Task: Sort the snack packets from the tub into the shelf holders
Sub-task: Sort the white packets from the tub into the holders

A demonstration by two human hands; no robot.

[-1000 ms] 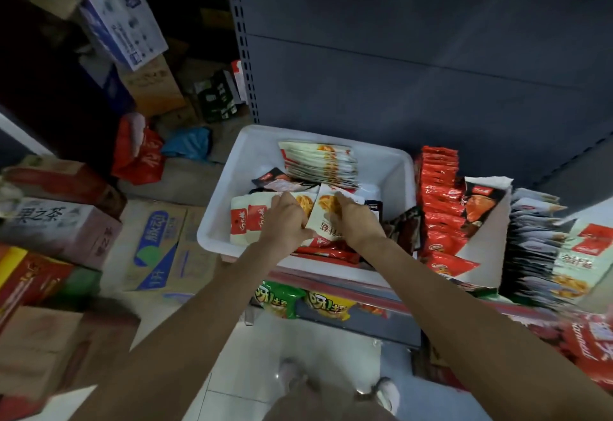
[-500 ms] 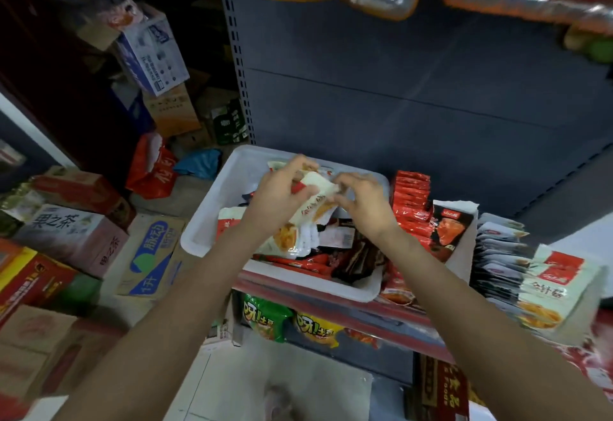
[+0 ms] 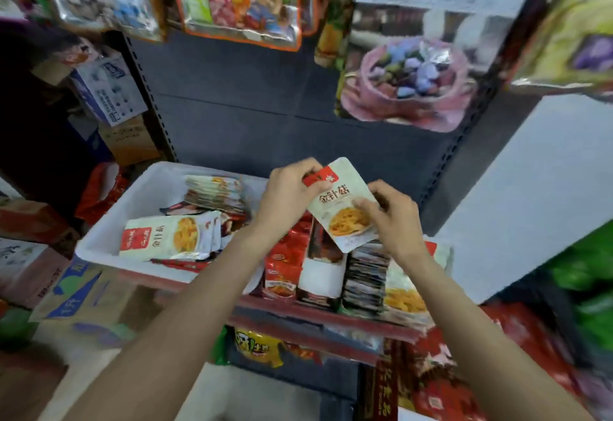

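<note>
Snack packet held in both hands

Snack packet, white with red label, held tilted above shelf holders. Left hand pinches its top corner; right hand pinches its lower edge. Tub left of left hand.

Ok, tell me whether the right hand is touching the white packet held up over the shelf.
Touching. The head view shows the right hand pinching the white packet at its right edge.
</note>
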